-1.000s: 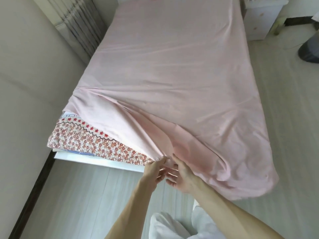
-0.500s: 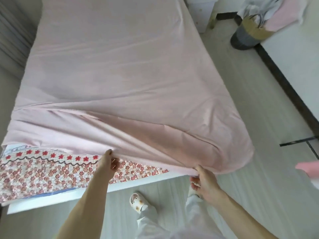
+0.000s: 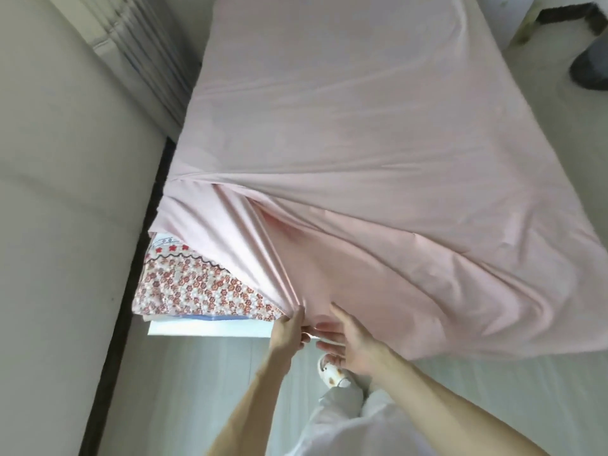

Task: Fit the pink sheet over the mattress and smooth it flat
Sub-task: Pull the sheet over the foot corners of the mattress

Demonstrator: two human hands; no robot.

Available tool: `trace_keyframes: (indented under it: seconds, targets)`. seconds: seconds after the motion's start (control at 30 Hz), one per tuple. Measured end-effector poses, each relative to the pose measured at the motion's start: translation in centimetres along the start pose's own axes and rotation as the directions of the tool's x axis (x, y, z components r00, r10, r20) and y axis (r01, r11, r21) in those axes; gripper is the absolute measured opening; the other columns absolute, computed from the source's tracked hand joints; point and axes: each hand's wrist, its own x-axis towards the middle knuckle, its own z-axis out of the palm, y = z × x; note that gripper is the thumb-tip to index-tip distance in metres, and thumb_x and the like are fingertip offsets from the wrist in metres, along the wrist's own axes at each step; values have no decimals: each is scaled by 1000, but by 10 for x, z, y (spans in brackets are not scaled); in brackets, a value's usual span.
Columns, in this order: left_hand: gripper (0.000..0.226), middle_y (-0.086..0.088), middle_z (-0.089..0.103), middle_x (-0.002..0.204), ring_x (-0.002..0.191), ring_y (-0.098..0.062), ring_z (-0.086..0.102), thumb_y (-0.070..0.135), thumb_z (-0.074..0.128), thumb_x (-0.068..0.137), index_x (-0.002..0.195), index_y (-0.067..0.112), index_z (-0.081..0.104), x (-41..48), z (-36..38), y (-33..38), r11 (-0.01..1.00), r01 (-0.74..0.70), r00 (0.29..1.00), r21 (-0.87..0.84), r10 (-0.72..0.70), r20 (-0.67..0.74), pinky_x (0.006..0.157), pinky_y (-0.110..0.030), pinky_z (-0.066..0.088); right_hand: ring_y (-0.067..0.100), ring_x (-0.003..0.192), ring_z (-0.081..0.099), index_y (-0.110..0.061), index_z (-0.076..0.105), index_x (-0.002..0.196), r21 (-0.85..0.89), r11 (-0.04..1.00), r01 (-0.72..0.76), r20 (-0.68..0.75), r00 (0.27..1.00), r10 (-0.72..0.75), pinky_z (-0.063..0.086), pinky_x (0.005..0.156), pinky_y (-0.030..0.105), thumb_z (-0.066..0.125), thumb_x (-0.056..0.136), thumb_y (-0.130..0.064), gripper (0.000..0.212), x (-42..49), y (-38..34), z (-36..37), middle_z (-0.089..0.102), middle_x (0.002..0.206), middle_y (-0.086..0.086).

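A pale wall (image 3: 65, 192) stands on the left, a dark skirting board (image 3: 128, 291) at its foot. Far left is maybe a white radiator (image 3: 141, 51). The floor (image 3: 204, 390) is light wood planks.

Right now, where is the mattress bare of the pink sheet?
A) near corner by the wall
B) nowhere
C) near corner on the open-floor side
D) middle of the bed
A: the flowered mattress shows at the near corner by the wall; the pink sheet drapes over the rest in view.
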Motion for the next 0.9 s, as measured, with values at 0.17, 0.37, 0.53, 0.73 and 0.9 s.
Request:
trace_keyframes:
  seconds: [0.17, 0.37, 0.53, 0.73, 0.9]
  targets:
    - [43, -2, 62, 61, 45, -10, 44, 41, 53, 98, 87, 3, 68, -14, -28, -14, 996, 21, 999, -87, -23, -31, 44, -22, 33, 21, 90, 68, -12, 76, 96, -152, 987, -50, 68, 996, 61, 47, 70, 30, 59, 83, -66, 58, 3, 3, 39, 76, 105, 5]
    - [36, -3, 71, 96, 74, -15, 59, 47, 54, 95, 101, 14, 65, -19, -38, -16, 995, 66, 997, -72, -68, -25, 61, -25, 41, 14, 69, 56, -18, 59, 86, -201, 960, 193, 31, 981, -191, 38, 62, 27, 60, 92, -21, 7, -13, 19, 39, 59, 83, 0]
    - [26, -14, 64, 89, 82, -26, 62, 31, 56, 96, 102, 6, 57, -1, -49, 27, 903, 129, 990, -411, -139, 5, 66, -34, 50, 12, 62, 55, -20, 57, 71, -267, 909, 319, 110, 948, -300, 36, 56, 25, 59, 89, -16, 18, -34, 26, 34, 57, 71, -2]
    - [32, 7, 35, 53, 48, -8, 33, 29, 46, 98, 71, 19, 33, 56, -131, 91, 742, 113, 989, -661, -151, 0, 37, -15, 31, 11, 57, 57, -14, 59, 69, -187, 884, 427, -34, 897, -441, 37, 57, 26, 51, 89, -8, 23, -52, 31, 39, 60, 67, 5]
    - [4, 0, 56, 85, 70, -13, 53, 15, 49, 94, 91, 13, 48, 85, -232, 98, 714, 93, 985, -694, -170, -43, 57, -23, 47, 14, 61, 63, -11, 63, 83, 68, 871, 487, -226, 858, -462, 39, 60, 30, 50, 98, -16, 20, -37, 50, 73, 64, 72, 8]
